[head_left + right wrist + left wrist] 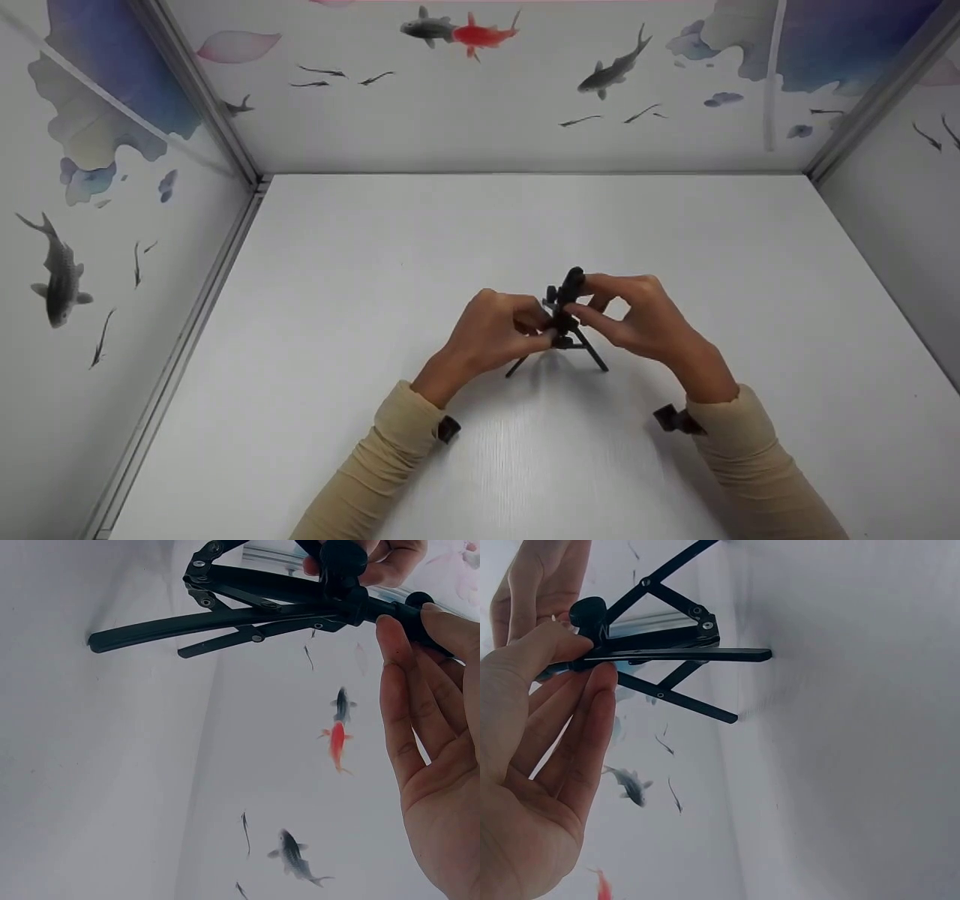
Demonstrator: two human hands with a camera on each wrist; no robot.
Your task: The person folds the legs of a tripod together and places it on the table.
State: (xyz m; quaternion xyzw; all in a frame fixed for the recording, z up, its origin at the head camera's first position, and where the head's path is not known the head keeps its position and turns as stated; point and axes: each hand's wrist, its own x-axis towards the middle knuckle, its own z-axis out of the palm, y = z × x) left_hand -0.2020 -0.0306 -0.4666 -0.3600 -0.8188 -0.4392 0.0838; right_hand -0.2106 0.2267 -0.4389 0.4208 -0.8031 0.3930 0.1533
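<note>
Head view: small black tripod (572, 285) near the middle of the white surface (360, 247), legs splayed, stem upright with a slight tilt. Pinched about mid-height by the left grip (495, 330); pinched higher, close to the top, by the right grip (649, 322), thumb on the near side. At the wrists, tan sleeves (360, 472), with a small black block (448, 429) beside the left cuff and another beside the right. Behind, a white wall (517, 112) with printed fish. Left wrist view: grasped between left thumb and fingertips, just beside a round knob (589, 611); legs (742, 654) spread and joined by hinged struts. Right wrist view: grasped by the stem (409, 616) between right thumb and fingertips, next to a smaller knob (418, 597); one leg tip apparently touching the surface. Contact of every foot: cannot tell.
</note>
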